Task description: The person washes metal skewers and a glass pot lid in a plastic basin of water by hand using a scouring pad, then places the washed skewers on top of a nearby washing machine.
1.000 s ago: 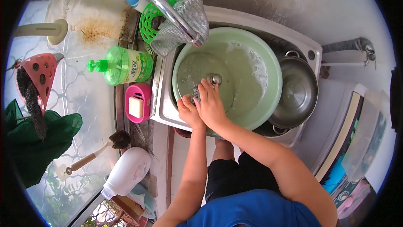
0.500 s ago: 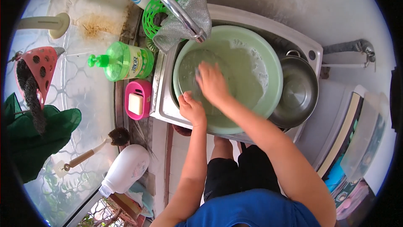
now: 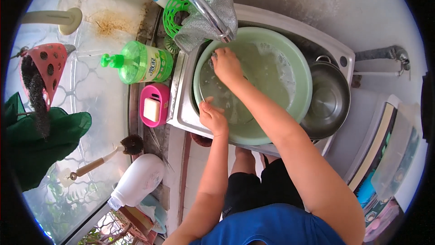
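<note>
A light green basin (image 3: 306, 86) of cloudy, sudsy water sits in the steel sink (image 3: 179, 109). At its left side a round, clear pot lid (image 3: 222, 98) with a thin rim lies tilted, partly in the water. My left hand (image 3: 213, 117) grips the lid's near-left rim, thumb on top. My right hand (image 3: 228, 67) is closed around a small grey scouring pad (image 3: 212, 59), held at the far-left part of the lid. Its fingers hide most of the pad. Above this hand hangs the chrome faucet (image 3: 206, 12).
A steel pan (image 3: 324, 102) stands right of the basin. On the left ledge are a green soap bottle (image 3: 147, 64), a pink soap dish (image 3: 154, 91) and a white bottle (image 3: 140, 179). A silver mesh cloth (image 3: 208, 25) drapes over a green basket (image 3: 171, 16) behind the faucet.
My right hand has moved with the pad from the middle of the lid toward its far-left rim. My left hand keeps hold of the rim. The whole view has shifted slightly.
</note>
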The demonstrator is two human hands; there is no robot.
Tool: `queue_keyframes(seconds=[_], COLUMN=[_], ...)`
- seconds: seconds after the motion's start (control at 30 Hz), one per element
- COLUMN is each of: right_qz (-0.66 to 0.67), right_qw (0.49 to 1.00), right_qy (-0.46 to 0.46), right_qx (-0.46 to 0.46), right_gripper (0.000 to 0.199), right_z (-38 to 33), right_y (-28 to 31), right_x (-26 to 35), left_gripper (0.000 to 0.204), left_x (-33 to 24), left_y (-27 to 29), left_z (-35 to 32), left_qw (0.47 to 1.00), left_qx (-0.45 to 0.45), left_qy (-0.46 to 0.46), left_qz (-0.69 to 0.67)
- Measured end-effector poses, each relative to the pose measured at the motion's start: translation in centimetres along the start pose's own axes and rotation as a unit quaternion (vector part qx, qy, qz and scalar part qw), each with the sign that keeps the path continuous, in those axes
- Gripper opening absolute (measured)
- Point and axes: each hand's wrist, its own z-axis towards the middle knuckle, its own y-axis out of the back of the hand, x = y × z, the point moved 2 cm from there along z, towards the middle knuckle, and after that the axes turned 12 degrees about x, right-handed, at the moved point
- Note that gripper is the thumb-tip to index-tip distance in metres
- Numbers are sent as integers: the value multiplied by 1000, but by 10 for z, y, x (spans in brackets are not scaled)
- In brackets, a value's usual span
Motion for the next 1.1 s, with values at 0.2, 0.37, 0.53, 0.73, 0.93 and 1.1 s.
queue_keyframes(seconds=[0.2, 0.37, 0.53, 0.73, 0.93, 1.1], right_qz=[116, 42, 103, -97, -35, 5], right_qw=[957, 998, 977, 984, 992, 997], right_qy=[264, 53, 179, 147, -112, 65], right_qx=[37, -18, 61, -18, -37, 46], right_gripper=[25, 25, 38, 31, 28, 34], right_z=[-48, 2, -120, -72, 12, -36], right_y=[-4, 0, 10, 7, -7, -16], right_x=[42, 12, 33, 38, -30, 56], left_gripper=[60, 71, 56, 40, 35, 36], left_x=[18, 0, 11, 15, -5, 19], left_y=[18, 4, 16, 14, 1, 19], left_z=[5, 0, 3, 6, 3, 6], left_qw=[996, 998, 998, 996, 996, 992], left_qx=[-59, 11, -34, -53, 0, -17], left_qy=[-61, 0, -31, -20, 59, 28], left_qz=[9, -66, -31, 71, 65, 120])
